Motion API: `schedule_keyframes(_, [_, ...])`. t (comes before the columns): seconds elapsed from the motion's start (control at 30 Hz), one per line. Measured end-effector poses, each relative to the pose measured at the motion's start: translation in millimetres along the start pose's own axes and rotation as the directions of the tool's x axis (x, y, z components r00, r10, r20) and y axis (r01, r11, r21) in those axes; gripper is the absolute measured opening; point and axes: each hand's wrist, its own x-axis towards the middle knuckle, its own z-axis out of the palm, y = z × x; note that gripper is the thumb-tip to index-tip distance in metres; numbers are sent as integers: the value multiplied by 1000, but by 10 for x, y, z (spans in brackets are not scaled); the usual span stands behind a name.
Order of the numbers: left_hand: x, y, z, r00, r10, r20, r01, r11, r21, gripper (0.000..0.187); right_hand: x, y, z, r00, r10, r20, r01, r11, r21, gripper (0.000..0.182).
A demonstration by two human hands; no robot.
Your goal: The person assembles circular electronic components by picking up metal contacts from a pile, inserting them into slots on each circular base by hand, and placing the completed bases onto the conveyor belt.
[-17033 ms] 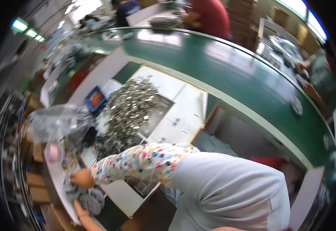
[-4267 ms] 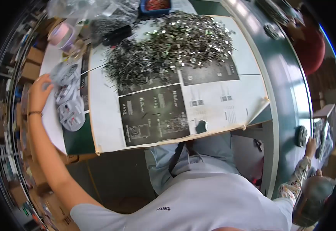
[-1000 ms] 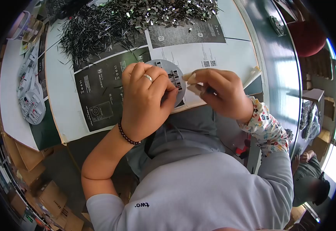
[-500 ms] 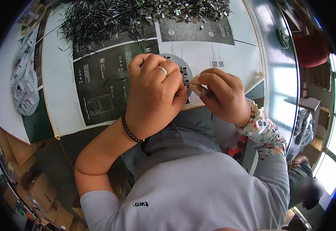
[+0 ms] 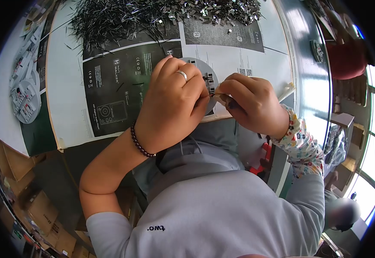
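Note:
A round grey disc (image 5: pixel 201 65) with small black slotted parts lies under my hands near the table's front edge. My left hand (image 5: pixel 174 88), wearing a ring and a dark bead bracelet, curls over the disc's left side, its thumb and finger pinched close to the slotted parts. Close beside it, my right hand (image 5: pixel 252 101) is closed on a small tan and dark piece (image 5: pixel 222 97), mostly hidden by the fingers. The piece's tip sits at the disc's right edge, near my left thumb. What kind of thing it is, I cannot tell.
Thin black strips (image 5: pixel 114 23) lie heaped at the back, beside a pile of small shiny metal pieces (image 5: pixel 222 10). Printed black-and-white sheets (image 5: pixel 110 81) cover the table. More grey discs with small parts (image 5: pixel 27 103) lie at left. Another person (image 5: pixel 340 210) is at lower right.
My right hand has shifted slightly so that the tan piece's tip meets the disc's edge by my left thumb. My left hand stays over the disc. The whole view has tilted a little.

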Motion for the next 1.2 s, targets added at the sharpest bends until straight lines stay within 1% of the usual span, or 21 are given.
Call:
schedule_keyframes(0.07, [1,1,13,1000,10,-10,-10,1000,21,16,41,-6,-34,998,11,54,-10,999,-32,24])
schedule_keyframes(0.13, [6,-5,16,1000,21,-10,-21,999,35,16,90,-1,-41,997,21,76,-18,999,-46,23])
schedule_keyframes(0.23, [6,-9,24,1000,-5,9,5,999,44,18,140,0,-37,992,32,125,-22,996,-84,21])
schedule_keyframes(0.37, [24,26,-31,999,7,43,-8,1000,14,19,48,-64,-31,996,36,86,-24,991,-134,26])
schedule_keyframes(0.4, [34,21,-52,999,9,40,-10,999,35,19,22,-94,-8,997,18,75,-8,991,-133,26])
schedule_keyframes(0.5, [20,28,-38,999,-2,38,2,1000,-4,26,-149,-228,80,999,-32,-30,22,954,-298,36])
schedule_keyframes(0.53, [-10,27,-28,999,-9,46,9,1000,1,26,-189,-257,91,999,-33,-33,22,958,-288,36])
schedule_keyframes(0.63, [5,-11,-5,1000,23,21,-23,1000,0,26,-244,-292,78,999,-12,47,28,934,-357,44])
schedule_keyframes(0.8, [13,13,3,1000,13,23,-14,1000,9,26,-204,-260,108,997,-1,83,27,947,-321,42])
schedule_keyframes(0.9, [18,8,-24,998,-44,54,45,999,-24,25,-216,-265,82,997,1,77,24,948,-317,41])
schedule_keyframes(0.93, [26,-12,-82,997,-42,59,43,999,-16,25,-209,-277,82,998,-2,69,24,949,-314,41])
schedule_keyframes(1.0, [55,-137,-333,997,-61,-48,58,997,-59,20,-193,-281,59,997,8,71,12,960,-280,41])
schedule_keyframes(1.03, [47,-293,-571,988,-132,-84,140,985,101,18,-187,-279,44,997,14,72,6,965,-264,42])
schedule_keyframes(1.07, [33,-502,-837,972,-192,-132,221,941,255,16,-180,-258,31,997,14,77,6,967,-253,41])
schedule_keyframes(1.13, [-7,-868,-1164,967,-238,-86,253,876,411,11,-160,-207,29,999,13,42,-5,984,-177,40])
schedule_keyframes(1.17, [-33,-909,-1212,966,-245,-86,258,870,419,11,-156,-155,29,1000,9,0,-9,994,-113,40])
schedule_keyframes(1.2, [-39,-950,-1250,969,-245,-8,225,875,430,11,-156,-101,27,999,12,-47,-14,999,-44,40])
